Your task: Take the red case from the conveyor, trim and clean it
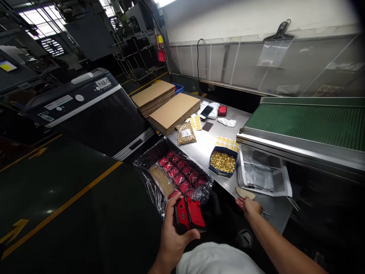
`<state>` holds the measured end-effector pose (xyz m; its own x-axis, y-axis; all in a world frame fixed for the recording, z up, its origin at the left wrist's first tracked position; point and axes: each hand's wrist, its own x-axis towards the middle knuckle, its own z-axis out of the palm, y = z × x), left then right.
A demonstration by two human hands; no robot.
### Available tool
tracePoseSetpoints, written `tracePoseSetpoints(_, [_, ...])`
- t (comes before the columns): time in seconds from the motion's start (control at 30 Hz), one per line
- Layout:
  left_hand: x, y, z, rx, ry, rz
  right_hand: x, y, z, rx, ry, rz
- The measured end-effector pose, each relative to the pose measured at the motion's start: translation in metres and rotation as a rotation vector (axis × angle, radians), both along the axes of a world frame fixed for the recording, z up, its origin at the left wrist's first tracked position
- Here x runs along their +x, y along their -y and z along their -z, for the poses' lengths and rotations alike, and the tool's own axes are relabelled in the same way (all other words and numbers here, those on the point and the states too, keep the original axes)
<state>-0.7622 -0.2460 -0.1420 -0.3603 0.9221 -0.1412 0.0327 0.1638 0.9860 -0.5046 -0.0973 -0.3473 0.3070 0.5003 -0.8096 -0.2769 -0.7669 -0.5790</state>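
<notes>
My left hand [172,232] is closed around two red and black plastic parts [189,216], held low in front of my body. Just beyond them stands a box lined with clear plastic [148,163] that holds several rows of the same red parts [181,172]. My right hand [249,207] rests at the near edge of the steel table [203,146], fingers closed near a small tan oval piece [244,193]; what it grips, if anything, I cannot make out.
On the table: a blue tray of small brass pieces [223,161], a bag of brass pieces [186,133], yellow sticker sheets [227,142], clear bags in a tray [262,173], cardboard stacks [173,110], phones [205,111]. A green conveyor [308,121] stands right; a grey machine [94,110] left.
</notes>
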Motion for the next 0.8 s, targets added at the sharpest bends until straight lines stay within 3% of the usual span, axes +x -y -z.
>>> tracePoseSetpoints(0.07, [0.002,0.000,0.002,0.009,0.048,0.004,-0.010,0.010,-0.022,-0.057,-0.050,-0.013])
tracePoseSetpoints(0.17, [0.012,0.000,0.000,0.036,0.121,0.004,-0.035,0.036,-0.073,-0.042,-0.292,-0.164])
tracePoseSetpoints(0.27, [0.023,0.001,-0.001,0.073,0.141,0.032,-0.061,0.063,-0.129,0.094,-0.742,-0.440])
tracePoseSetpoints(0.33, [0.025,0.001,-0.001,0.092,0.173,0.072,-0.069,0.071,-0.156,0.260,-0.903,-0.543])
tracePoseSetpoints(0.4, [0.021,-0.004,-0.001,0.109,0.280,0.111,-0.067,0.071,-0.173,0.419,-0.888,-0.572])
tracePoseSetpoints(0.5, [0.010,-0.021,-0.001,0.033,0.362,0.184,-0.050,0.061,-0.191,0.572,-0.700,-0.682])
tracePoseSetpoints(0.6, [0.010,-0.044,-0.003,-0.115,0.390,0.438,-0.034,0.054,-0.214,0.651,-0.543,-0.896])
tracePoseSetpoints(0.7, [0.023,-0.056,-0.011,-0.147,0.573,0.751,-0.028,0.054,-0.239,0.782,-0.532,-1.024])
tracePoseSetpoints(0.8, [0.040,-0.057,-0.022,-0.086,0.670,0.800,-0.025,0.061,-0.252,0.996,-0.400,-0.998])
